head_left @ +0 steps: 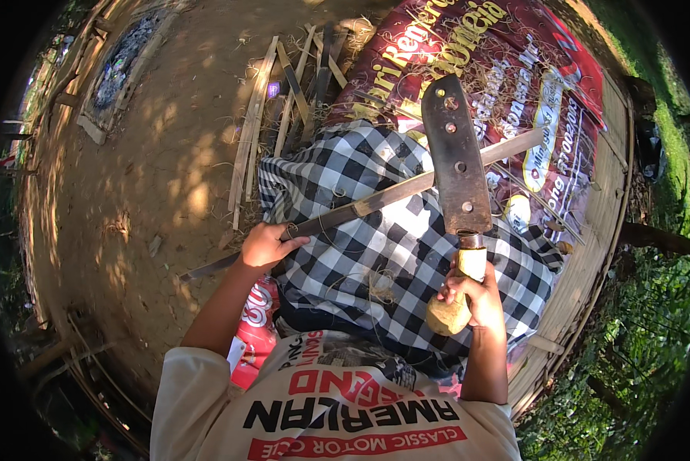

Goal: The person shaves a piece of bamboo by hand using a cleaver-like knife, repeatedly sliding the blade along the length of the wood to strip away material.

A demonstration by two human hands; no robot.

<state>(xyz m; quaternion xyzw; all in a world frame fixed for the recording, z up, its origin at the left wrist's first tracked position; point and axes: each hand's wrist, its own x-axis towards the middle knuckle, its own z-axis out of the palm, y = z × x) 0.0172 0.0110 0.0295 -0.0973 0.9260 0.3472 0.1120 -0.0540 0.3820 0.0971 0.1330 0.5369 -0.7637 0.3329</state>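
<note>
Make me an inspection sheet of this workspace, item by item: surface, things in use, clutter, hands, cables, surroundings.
Surface: black-and-white checked cloth over the lap; dark red printed banner beyond it, on a slatted platform.
Things in use: long wooden strip, slanting across the cloth; broad dark blade with a pale, bulbous handle, crossing in front of the strip.
Clutter: thin curled shavings on the banner; loose strips on the ground.
Hands: left hand grips the strip; right hand grips the handle.
Cables: nothing seen.
Surroundings: bare earth at left, greenery at right.
</note>
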